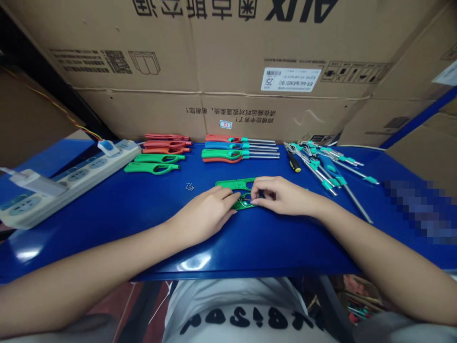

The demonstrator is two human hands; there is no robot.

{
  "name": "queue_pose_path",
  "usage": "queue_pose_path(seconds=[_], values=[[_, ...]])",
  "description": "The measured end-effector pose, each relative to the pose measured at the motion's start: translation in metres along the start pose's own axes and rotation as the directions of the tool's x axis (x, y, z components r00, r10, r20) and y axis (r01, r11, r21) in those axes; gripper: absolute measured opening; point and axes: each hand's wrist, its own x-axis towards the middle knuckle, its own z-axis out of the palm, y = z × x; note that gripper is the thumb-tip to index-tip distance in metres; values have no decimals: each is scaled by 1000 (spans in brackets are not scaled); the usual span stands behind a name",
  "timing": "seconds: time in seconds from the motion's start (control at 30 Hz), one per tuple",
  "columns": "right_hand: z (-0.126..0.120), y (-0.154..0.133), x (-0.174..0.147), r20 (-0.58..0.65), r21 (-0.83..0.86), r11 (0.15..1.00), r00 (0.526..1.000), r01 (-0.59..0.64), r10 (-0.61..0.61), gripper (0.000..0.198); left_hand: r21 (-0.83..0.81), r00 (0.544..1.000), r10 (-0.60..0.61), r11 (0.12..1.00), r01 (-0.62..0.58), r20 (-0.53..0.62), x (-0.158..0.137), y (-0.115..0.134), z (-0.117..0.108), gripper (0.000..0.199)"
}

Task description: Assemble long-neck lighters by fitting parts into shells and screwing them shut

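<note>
On the blue table in front of me lies a green lighter handle half [225,184], flat and just beyond my fingers. A second green lighter handle half [244,205] is nearer to me, between my two hands, with a thin pale wire and small parts on it. My left hand [209,209] grips its left end, thumb and fingers closed, partly covering it. From the right, my right hand [280,196] has its thumb and index finger pinched at the handle's other end. What sits in that pinch is too small to make out.
Several small screws [190,186] lie left of the hands. Red and green handles [152,168] and finished-looking lighters [223,154] line the back. To the right are a screwdriver [294,162] and metal-tubed lighter parts [352,169]. A power strip [80,178] lies left; a cardboard box [228,57] stands behind.
</note>
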Motion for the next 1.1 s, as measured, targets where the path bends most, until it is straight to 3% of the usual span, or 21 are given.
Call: queue_pose_path(seconds=[0.17,0.33,0.53,0.87,1.1], values=[[-2,11,0,55,311,926,977,-214,208,21,-32,998,48,998,-46,44,-1,-1,0,39],[0,19,2,89,435,875,977,-212,192,27,-58,997,60,997,-58,43,-1,-1,-1,36],[1,16,4,71,365,919,989,-150,133,24,-35,997,63,998,-61,47,-1,-2,0,37],[1,9,0,32,-10,1000,999,14,-14,8,-27,997,69,997,-68,42,-1,-1,-1,35],[2,7,1,3,10,1000,1000,-24,24,9,-11,996,72,997,-71,51,0,-2,-1,35]])
